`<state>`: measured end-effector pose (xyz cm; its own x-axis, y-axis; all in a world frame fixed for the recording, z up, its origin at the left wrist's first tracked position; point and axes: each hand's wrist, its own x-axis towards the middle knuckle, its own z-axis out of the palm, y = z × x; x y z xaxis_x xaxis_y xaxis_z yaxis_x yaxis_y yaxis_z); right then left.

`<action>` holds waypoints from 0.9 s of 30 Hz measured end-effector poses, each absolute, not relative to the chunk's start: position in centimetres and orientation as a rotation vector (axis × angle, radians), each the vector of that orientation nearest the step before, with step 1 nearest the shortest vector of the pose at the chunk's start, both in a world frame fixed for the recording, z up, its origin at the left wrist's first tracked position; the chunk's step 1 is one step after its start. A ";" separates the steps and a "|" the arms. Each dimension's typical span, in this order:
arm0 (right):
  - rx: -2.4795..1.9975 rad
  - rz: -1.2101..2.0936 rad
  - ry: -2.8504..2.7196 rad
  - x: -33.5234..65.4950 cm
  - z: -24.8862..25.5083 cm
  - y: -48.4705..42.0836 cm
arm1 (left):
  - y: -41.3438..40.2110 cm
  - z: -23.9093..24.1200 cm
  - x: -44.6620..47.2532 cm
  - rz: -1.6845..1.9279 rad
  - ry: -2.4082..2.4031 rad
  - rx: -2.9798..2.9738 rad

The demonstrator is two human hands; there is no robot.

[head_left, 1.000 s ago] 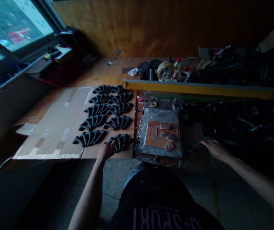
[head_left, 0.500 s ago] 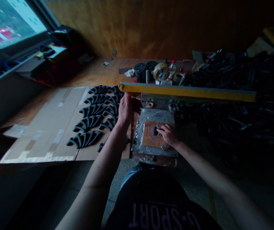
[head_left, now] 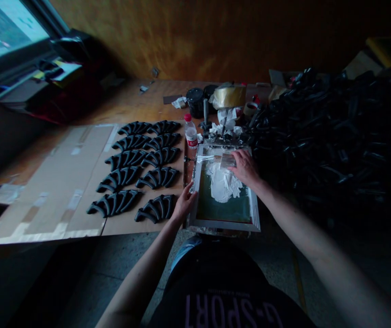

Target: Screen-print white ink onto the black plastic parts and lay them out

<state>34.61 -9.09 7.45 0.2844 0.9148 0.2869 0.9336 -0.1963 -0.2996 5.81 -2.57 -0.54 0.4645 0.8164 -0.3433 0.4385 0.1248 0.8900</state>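
A screen-printing frame (head_left: pixel 195 182) lies flat in front of me, its green mesh smeared with white ink (head_left: pixel 221 183). My left hand (head_left: pixel 184 203) grips the frame's near left edge, fingers curled over the rim. At the far end of the mesh my right hand (head_left: pixel 245 167) is closed on a flat squeegee (head_left: pixel 227 160), which rests at the top of the ink. Left of the frame, several curved black plastic parts (head_left: pixel 132 173) lie in two rows on cardboard (head_left: pixel 62 182).
A small water bottle (head_left: pixel 190 131) stands just beyond the frame's left corner. Behind it are black tins (head_left: pixel 195 99), a tape roll (head_left: pixel 228 96) and crumpled rags. A large heap of black parts (head_left: pixel 335 132) fills the right. A window (head_left: pixel 4 27) is at upper left.
The frame, raised before, has swung down flat over the plate. My left hand moved from its far corner to its near left edge. My right hand left the plate and took the squeegee.
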 end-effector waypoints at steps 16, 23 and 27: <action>-1.781 -0.020 -2.124 29.5 5.6 -14.9 | -2.5 -1.2 5.8 0.442 1.132 1.384; -1.773 0.144 -2.052 29.9 6.4 -14.0 | -2.6 0.4 5.6 0.423 1.134 1.378; -1.964 0.091 -1.751 33.2 9.9 -8.6 | -2.3 5.0 5.4 0.378 1.061 1.407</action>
